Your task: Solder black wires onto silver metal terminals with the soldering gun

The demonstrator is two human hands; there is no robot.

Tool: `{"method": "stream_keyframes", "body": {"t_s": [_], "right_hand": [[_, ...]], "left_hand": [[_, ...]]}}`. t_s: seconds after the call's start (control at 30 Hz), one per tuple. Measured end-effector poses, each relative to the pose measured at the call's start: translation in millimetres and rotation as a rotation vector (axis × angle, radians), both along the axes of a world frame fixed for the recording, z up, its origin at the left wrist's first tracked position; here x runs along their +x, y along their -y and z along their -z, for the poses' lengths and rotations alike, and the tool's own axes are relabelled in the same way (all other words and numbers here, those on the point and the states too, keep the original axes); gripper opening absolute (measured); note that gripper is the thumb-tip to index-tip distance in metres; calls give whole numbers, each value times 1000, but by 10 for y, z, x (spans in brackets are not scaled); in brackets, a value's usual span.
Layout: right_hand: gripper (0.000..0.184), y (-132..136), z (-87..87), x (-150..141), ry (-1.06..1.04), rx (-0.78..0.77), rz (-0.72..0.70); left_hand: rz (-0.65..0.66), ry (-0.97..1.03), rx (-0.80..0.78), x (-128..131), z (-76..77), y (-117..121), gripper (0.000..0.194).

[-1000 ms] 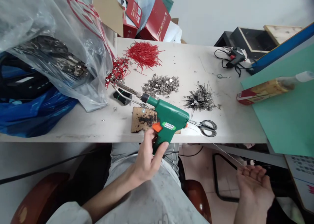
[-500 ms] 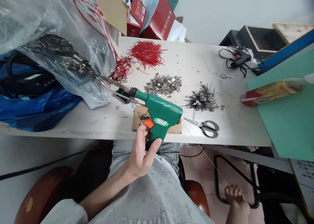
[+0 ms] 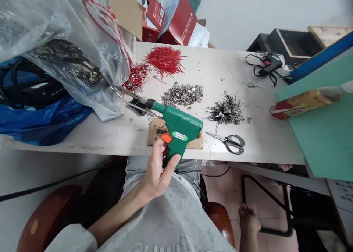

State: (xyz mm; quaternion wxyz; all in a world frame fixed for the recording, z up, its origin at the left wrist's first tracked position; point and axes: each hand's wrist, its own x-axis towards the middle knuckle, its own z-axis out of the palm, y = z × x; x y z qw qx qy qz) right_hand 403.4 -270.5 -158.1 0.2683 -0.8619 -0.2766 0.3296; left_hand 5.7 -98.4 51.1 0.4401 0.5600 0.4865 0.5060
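Observation:
A green soldering gun [image 3: 182, 124] with an orange trigger is gripped by its handle in my left hand [image 3: 158, 171], over the front of the table. Its metal tip points to the left, beside the clear plastic bag. A thin wire trails from the rear of the gun. Below it lies a brown board [image 3: 195, 144] with dark burn marks, partly hidden by the gun. My right hand [image 3: 249, 219] hangs low beyond the table's front edge, its fingers curled. Whatever those fingers hold, if anything, is too small to make out.
Scissors [image 3: 230, 142] lie right of the board. Behind are piles of metal terminals [image 3: 182, 94], black wires with terminals [image 3: 226, 110] and red wires [image 3: 165, 60]. Plastic bags [image 3: 107, 60] crowd the left side. A green panel [image 3: 325, 134] borders the right, with a bottle [image 3: 306, 101] nearby.
My right hand has moved to the left below the table edge. The thin wire behind the soldering gun, stretched toward that hand before, now droops. My left hand keeps its grip, nearly still.

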Motion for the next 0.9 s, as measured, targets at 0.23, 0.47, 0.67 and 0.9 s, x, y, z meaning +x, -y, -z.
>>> {"method": "stream_keyframes", "body": {"t_s": [0.23,0.47,0.67,0.9], "right_hand": [[44,-745,-58,-869,-116,347,-490],[30,-1236,32,-1311,-133,388,-852],[34,-1027,316,-674,17,328,-730],[30,-315,414,-11,110,117,-476]], "left_hand": [[-11,20,5,18,-42,21,39],[-46,33,47,-39,-100,24,39],[-164,34,106,-152,-92,-18,39],[-243,-11,122,-201,-95,-122,42]]}}
